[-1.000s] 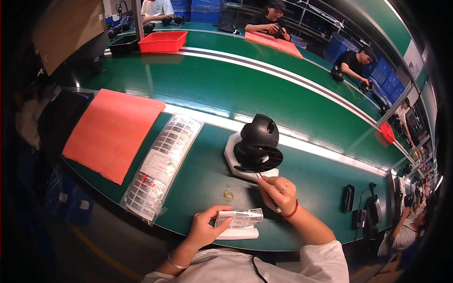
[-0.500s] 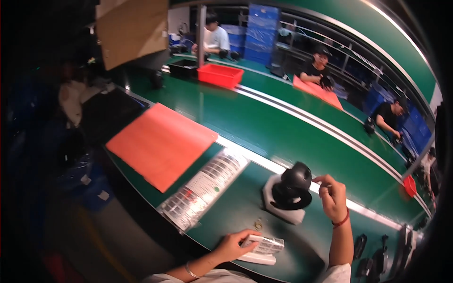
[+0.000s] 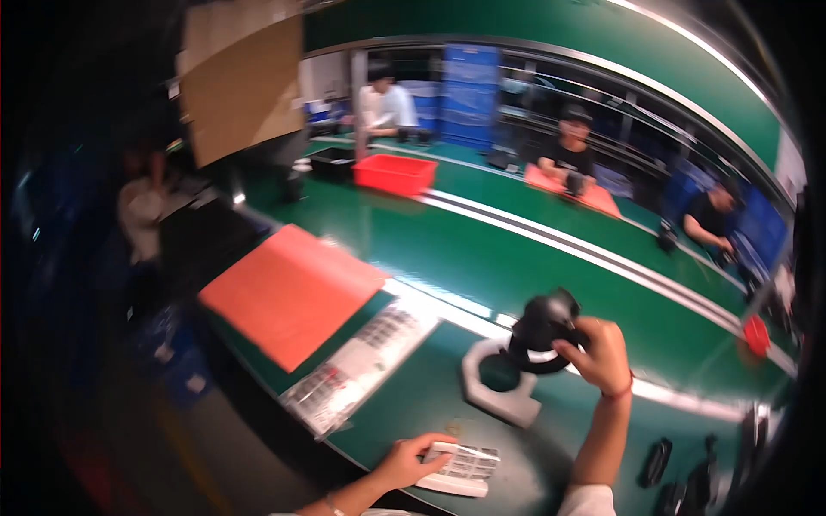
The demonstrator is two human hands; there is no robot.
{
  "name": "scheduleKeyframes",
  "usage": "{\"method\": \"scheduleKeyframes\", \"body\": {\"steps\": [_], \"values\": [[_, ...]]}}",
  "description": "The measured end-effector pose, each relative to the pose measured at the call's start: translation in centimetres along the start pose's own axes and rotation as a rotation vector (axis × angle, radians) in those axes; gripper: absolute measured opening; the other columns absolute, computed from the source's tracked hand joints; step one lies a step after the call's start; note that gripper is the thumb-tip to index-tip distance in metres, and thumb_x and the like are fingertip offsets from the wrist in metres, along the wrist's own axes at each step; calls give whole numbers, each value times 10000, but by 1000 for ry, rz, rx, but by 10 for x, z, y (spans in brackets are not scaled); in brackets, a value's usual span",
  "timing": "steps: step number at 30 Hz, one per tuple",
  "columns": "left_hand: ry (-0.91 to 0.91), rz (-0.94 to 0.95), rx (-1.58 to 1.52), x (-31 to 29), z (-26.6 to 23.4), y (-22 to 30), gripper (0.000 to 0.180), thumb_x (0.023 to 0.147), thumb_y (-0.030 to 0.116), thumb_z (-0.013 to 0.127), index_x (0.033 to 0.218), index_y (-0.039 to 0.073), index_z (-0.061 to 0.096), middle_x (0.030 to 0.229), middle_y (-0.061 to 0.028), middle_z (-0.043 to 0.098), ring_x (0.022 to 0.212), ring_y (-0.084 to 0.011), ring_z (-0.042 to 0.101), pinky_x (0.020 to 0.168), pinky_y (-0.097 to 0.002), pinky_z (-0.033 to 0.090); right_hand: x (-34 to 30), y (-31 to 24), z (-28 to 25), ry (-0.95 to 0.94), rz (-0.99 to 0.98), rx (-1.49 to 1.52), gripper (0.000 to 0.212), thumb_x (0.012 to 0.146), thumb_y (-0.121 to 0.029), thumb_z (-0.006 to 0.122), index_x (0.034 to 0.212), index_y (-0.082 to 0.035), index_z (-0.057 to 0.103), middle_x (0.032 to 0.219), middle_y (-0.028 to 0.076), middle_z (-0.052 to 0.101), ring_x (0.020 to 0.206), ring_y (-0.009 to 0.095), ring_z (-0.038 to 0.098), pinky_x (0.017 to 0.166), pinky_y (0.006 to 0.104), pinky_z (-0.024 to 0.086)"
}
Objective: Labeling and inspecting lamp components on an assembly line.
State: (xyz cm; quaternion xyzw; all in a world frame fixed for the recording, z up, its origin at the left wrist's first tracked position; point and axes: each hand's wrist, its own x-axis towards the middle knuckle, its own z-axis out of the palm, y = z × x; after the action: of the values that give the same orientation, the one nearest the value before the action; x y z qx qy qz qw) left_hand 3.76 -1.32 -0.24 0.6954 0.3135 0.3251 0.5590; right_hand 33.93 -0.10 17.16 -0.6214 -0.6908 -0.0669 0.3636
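Observation:
My right hand (image 3: 605, 357) is closed on a black rounded device (image 3: 538, 331) with a dark disc-like rim, holding it tilted over the right part of a pale grey holder. That holder (image 3: 475, 387) is an angular ring with an opening in its middle, lying on the green bench. Near the front edge, my left hand (image 3: 406, 463) grips the left end of a white pack printed with small dark label-like panels (image 3: 476, 463). A plain white strip (image 3: 453, 488) shows just under the pack. Blur hides finer detail on the device.
An orange mat (image 3: 292, 297) and a long sheet of printed labels (image 3: 361, 370) lie to the left. Several black parts (image 3: 656, 463) rest at right. Beyond the white rail, a red bin (image 3: 394, 176) stands on the green line; several co-workers sit across it.
My right hand has moved from beside the black device onto it, and the device has come up off the grey holder. The left hand stays at the white pack. The whole view has shifted.

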Motion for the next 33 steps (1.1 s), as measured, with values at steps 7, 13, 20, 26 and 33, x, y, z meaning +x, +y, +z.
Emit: {"method": "scheduleKeyframes", "body": {"steps": [7,13,20,26,33], "values": [[62,-103,-115,-4,0,2,307,810,-59,633,1109,-42,566,954,-88,629,849,-138,611,743,-265,523,7,119,57,398,268,-521,81,690,-187,675,709,-134,616,752,61,646,654,293,638,537,433,493],[44,-157,-140,-3,8,8,355,814,-97,607,1159,-44,544,986,-83,619,859,-143,606,728,-263,537,-34,194,93,456,331,-614,57,768,-103,537,735,-100,583,764,72,578,634,253,630,523,390,499],[49,-99,-103,-2,7,11,345,810,-101,600,1145,-46,545,983,-104,619,844,-164,611,696,-281,554,-33,192,115,354,380,-602,172,783,-257,631,758,-91,595,825,80,611,624,252,642,524,383,506],[45,-84,-100,-2,5,6,337,825,-87,592,1155,-52,535,1001,-124,621,842,-172,615,707,-293,559,-41,209,121,129,656,-540,217,793,-294,637,785,-80,671,827,116,654,718,288,669,609,408,529],[50,-100,-83,-3,6,9,326,835,-74,598,1154,-50,534,1006,-120,615,872,-175,607,743,-291,539,-58,212,107,156,798,-433,171,831,-208,545,876,-79,648,854,137,660,745,319,663,642,444,528]]}}
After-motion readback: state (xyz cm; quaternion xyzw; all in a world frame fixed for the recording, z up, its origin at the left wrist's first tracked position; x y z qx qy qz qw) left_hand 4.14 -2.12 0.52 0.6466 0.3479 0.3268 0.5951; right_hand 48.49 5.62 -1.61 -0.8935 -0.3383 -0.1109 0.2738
